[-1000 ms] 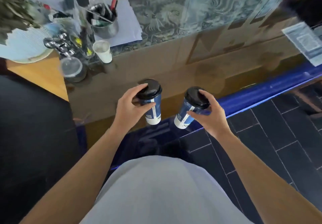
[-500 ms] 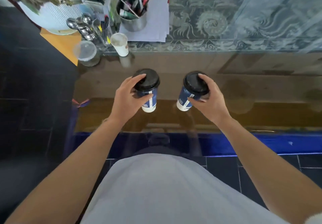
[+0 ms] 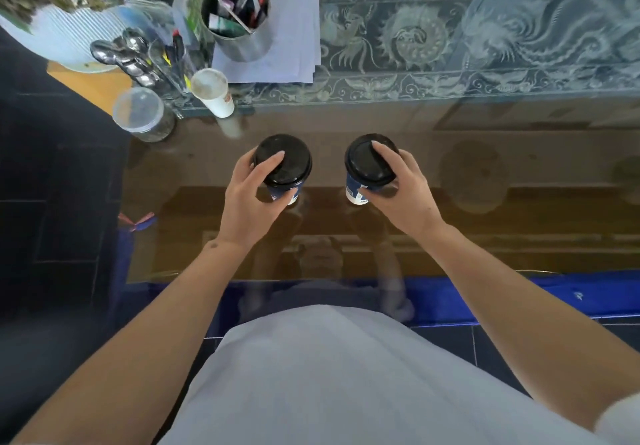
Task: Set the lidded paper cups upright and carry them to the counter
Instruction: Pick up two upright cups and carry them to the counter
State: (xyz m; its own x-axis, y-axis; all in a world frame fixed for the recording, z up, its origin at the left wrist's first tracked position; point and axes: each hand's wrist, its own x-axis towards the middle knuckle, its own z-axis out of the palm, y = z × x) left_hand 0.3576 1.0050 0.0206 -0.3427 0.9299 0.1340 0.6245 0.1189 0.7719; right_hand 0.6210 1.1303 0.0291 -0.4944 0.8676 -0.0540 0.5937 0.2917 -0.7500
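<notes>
Gripping upright lidded cups over the glass counter [image 3: 450,174], left hand [image 3: 249,198] clasping left cup [image 3: 282,160], right hand [image 3: 405,191] clasping right cup [image 3: 369,164]

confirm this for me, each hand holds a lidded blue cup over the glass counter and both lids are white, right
Not quite: the head view shows both lids are black. The left hand holds one blue cup and the right hand the other cup, over the glass counter.

Two upright black-lidded blue cups [image 3: 282,164]

A metal tin [image 3: 239,25] of pens stands on white papers [image 3: 294,29], near a small white cup [image 3: 213,93] and a clear lidded jar [image 3: 143,115].
</notes>
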